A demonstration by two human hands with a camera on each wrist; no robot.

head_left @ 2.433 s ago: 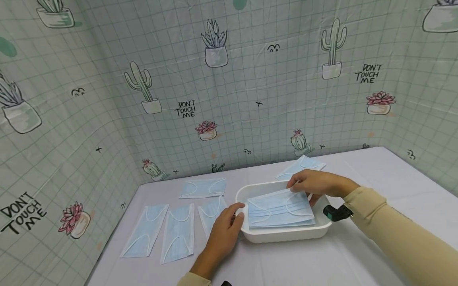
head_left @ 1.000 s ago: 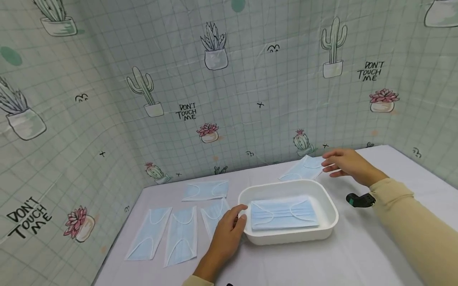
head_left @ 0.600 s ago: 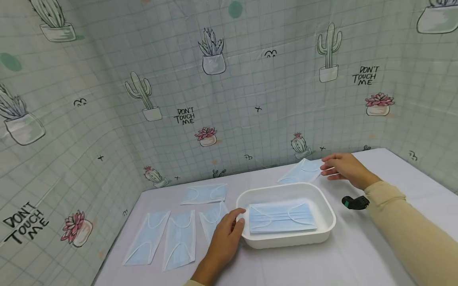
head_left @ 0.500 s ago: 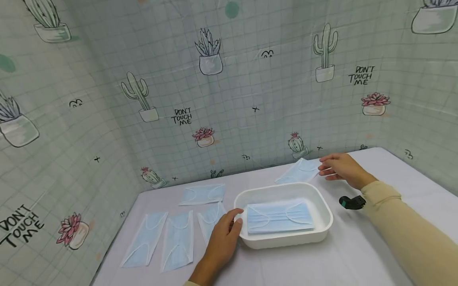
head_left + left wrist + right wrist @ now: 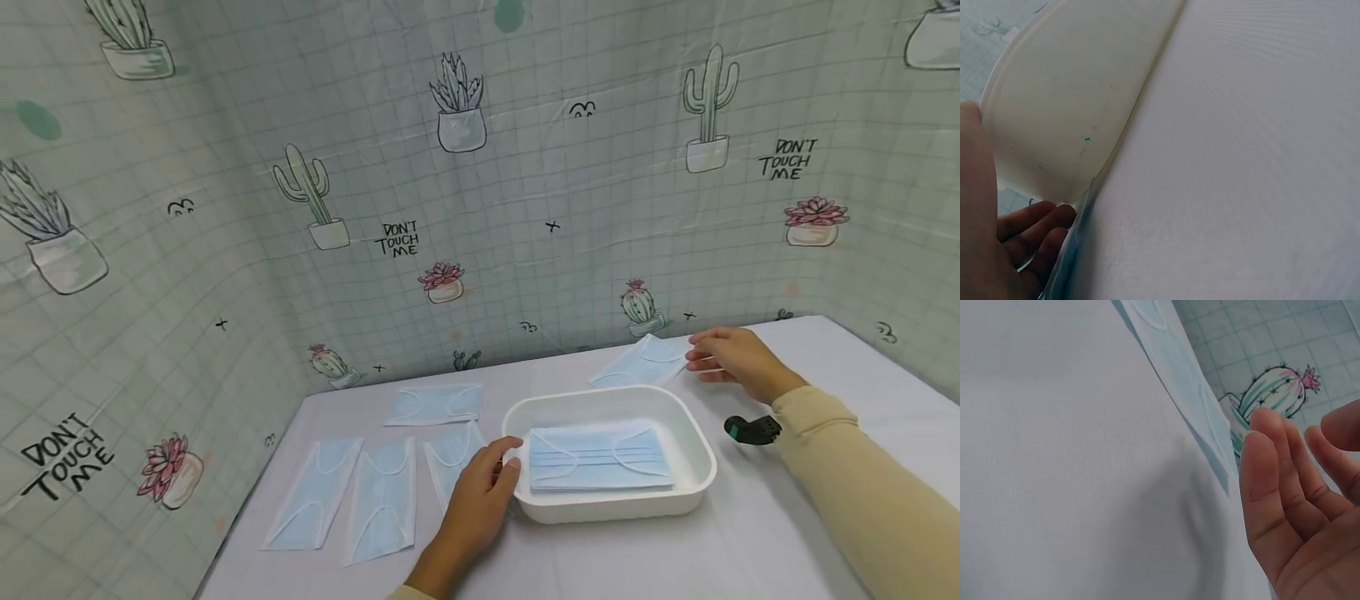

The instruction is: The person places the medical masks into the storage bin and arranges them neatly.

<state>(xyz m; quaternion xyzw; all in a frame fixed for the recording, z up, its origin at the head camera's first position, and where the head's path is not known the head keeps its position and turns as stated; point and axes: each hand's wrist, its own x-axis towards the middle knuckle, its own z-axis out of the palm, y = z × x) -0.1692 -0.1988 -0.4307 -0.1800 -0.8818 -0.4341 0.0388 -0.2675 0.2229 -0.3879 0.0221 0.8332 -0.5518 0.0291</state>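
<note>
In the head view, my left hand (image 5: pixel 480 492) holds the left end of a white plastic tray (image 5: pixel 611 507), with thumb and forefinger at its rim. The left wrist view has the fingers (image 5: pixel 1035 234) bent beside the tray's end wall (image 5: pixel 1079 100). Inside the tray lies a neat stack of blue face masks (image 5: pixel 600 458), ear loops on top. My right hand (image 5: pixel 738 360) hovers behind the tray's right corner, fingers loosely bent and holding nothing. Close to its fingertips a single face mask (image 5: pixel 641 364) lies flat; the right wrist view shows a gap between that mask (image 5: pixel 1179 369) and the fingers.
Several more face masks lie spread on the left: one mask (image 5: pixel 435 404) at the back, others such as the slanted mask (image 5: pixel 315 492) nearer the front. The white table (image 5: pixel 592 567) ends at a cactus-print cloth (image 5: pixel 510 208). A black device (image 5: pixel 752 430) is on my right wrist.
Earlier my right hand held the upper masks inside the tray. It let go, the stack settled flat, and the hand moved back and right to the far mask. My left hand stayed.
</note>
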